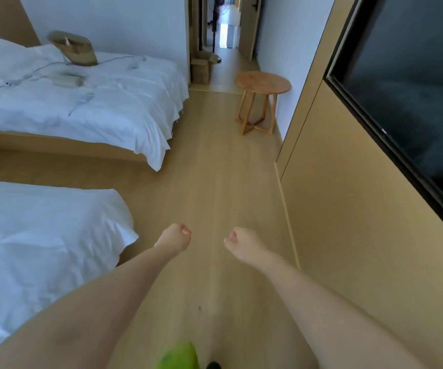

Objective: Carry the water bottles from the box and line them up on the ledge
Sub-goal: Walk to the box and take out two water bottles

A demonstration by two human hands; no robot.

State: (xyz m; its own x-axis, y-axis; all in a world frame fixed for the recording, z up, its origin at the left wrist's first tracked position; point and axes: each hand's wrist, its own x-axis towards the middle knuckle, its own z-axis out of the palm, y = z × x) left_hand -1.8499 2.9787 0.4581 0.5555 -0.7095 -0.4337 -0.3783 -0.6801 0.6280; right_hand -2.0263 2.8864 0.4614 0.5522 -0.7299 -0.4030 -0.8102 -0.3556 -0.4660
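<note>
My left hand (175,237) and my right hand (241,243) are both held out in front of me over the wooden floor, each curled into a fist and holding nothing. A brown cardboard box (201,67) stands far ahead on the floor by the doorway, past the foot of the far bed. I see no water bottles and no ledge in this view.
Two beds with white covers line the left side, the near bed (41,235) and the far bed (81,102), which carries cables and a tan bag (73,47). A round wooden stool (261,83) stands by the right wall. A wooden panel with a dark screen (406,89) runs along the right.
</note>
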